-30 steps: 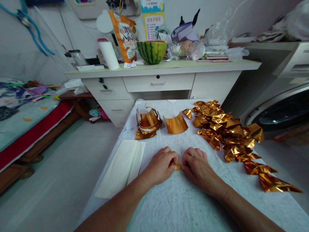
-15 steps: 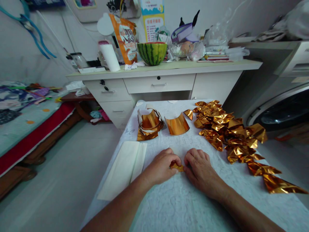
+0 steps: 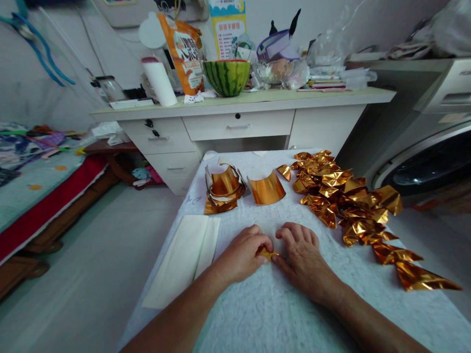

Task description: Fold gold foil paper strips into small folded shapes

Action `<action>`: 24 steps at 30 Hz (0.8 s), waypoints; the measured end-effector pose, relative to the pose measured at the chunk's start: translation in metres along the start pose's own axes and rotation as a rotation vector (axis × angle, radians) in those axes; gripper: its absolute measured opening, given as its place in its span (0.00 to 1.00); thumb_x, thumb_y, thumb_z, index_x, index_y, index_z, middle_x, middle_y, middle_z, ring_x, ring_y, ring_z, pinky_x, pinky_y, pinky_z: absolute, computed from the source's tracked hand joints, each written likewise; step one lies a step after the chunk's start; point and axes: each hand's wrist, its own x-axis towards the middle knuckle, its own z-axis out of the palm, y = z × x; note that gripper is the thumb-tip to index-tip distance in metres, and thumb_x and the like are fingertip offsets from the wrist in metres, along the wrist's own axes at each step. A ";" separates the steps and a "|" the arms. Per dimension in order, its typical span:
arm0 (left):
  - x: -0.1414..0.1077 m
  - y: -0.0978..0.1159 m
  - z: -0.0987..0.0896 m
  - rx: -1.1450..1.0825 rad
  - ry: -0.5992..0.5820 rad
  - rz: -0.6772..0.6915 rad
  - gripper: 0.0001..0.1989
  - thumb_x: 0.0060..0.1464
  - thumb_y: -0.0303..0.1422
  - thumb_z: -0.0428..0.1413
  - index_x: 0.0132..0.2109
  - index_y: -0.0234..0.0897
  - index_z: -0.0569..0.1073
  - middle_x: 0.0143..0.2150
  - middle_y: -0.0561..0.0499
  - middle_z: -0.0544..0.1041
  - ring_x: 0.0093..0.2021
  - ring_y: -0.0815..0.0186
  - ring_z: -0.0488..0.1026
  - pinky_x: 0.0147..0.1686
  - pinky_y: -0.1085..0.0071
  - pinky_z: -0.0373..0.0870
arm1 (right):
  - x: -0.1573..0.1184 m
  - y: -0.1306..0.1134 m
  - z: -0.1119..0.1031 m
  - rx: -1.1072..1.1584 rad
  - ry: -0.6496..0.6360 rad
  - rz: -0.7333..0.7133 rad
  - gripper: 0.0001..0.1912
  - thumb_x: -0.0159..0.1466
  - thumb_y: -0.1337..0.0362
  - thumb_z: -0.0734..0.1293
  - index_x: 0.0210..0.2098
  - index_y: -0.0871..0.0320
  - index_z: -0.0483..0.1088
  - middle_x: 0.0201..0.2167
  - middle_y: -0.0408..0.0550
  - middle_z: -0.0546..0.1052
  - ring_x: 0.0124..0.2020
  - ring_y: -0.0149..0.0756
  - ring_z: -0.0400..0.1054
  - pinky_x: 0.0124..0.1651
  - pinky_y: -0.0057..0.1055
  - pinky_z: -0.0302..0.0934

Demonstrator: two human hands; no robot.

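My left hand (image 3: 247, 252) pinches a small piece of gold foil paper (image 3: 268, 253) against the cloth-covered table, its fingers curled over much of it. On the other side, my right hand (image 3: 306, 260) is spread, palm down, with only the thumb tip at the foil's right end. Beyond the hands lies a curved sheet of gold foil paper (image 3: 268, 190). To its left is a curled stack of gold foil sheets with pale backs (image 3: 225, 186). Many folded gold foil pieces (image 3: 344, 196) are heaped at the right, and one small folded piece (image 3: 284, 171) lies apart.
Folded white paper (image 3: 180, 260) lies beside my left forearm on the table (image 3: 265, 314). Behind stands a white desk (image 3: 235, 122) bearing half a watermelon (image 3: 226, 78) and an orange snack bag (image 3: 186, 59). A washing machine (image 3: 434, 122) is at the right, a bed (image 3: 47, 196) at the left.
My right hand's fingers have opened out away from the thumb, so more of the foil's right end shows. My left hand keeps its pinch. The whole view has shifted slightly.
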 end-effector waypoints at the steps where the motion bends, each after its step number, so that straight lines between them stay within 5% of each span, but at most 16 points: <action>1: 0.000 -0.001 0.000 0.002 -0.006 0.004 0.09 0.49 0.23 0.54 0.38 0.39 0.74 0.37 0.53 0.67 0.42 0.65 0.67 0.42 0.71 0.63 | -0.001 0.002 0.001 -0.002 0.004 -0.011 0.16 0.60 0.63 0.66 0.48 0.54 0.64 0.51 0.54 0.66 0.52 0.50 0.58 0.54 0.51 0.53; 16: 0.000 -0.007 0.000 0.002 -0.034 0.042 0.15 0.47 0.20 0.52 0.41 0.39 0.75 0.40 0.52 0.68 0.44 0.64 0.67 0.45 0.69 0.65 | -0.006 0.027 0.001 -0.061 -0.004 -0.081 0.37 0.58 0.71 0.61 0.65 0.50 0.51 0.60 0.55 0.61 0.61 0.51 0.53 0.59 0.54 0.50; 24: -0.002 -0.007 -0.004 -0.003 -0.041 0.079 0.18 0.44 0.19 0.52 0.41 0.39 0.75 0.39 0.52 0.69 0.43 0.65 0.68 0.43 0.71 0.66 | -0.002 0.023 -0.005 0.133 0.039 -0.077 0.15 0.64 0.58 0.62 0.48 0.56 0.62 0.51 0.56 0.66 0.54 0.49 0.58 0.54 0.49 0.54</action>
